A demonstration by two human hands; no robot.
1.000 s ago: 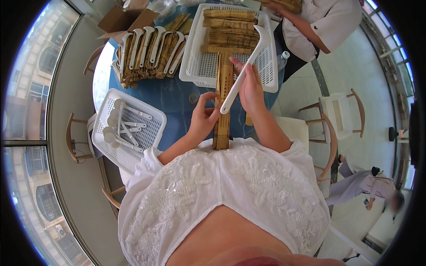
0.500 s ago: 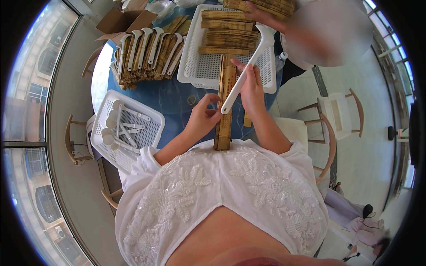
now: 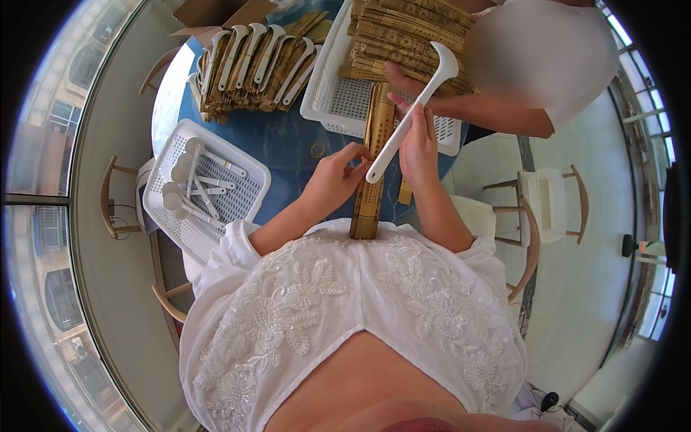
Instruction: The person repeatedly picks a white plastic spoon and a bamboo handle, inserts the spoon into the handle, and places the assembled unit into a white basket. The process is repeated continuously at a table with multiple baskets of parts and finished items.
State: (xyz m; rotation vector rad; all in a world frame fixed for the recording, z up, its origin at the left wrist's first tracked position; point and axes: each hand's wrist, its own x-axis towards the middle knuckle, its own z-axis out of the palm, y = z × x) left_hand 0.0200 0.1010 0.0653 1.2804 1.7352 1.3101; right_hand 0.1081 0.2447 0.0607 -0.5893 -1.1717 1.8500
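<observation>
A white ladle [image 3: 393, 144] slants up to the right in my right hand [image 3: 419, 155], its bowl end uppermost. The fingers of that hand are closed around the handle. Below it, a long, narrow stack of gold printed sleeves [image 3: 368, 205] runs from my shirt to the large white basket. My left hand [image 3: 332, 176] has its thumb and fingers pinched at the stack's left edge, near the lower end of the handle. Whether a single sleeve is lifted between those fingertips is too small to make out.
A small white basket [image 3: 263, 183] with several white ladles stands at left. Gold bundles with white ladles [image 3: 248, 72] lie on the blue table [image 3: 288, 155]. Behind my hands, a large white basket [image 3: 324, 119] holds gold bundles [image 3: 403, 39]. A co-worker's arm [image 3: 504, 115] reaches over it.
The view has shifted slightly. The co-worker's arm has come lower across the large basket, and more gold bundles show there. My hands keep nearly the same hold on the ladle and the stack.
</observation>
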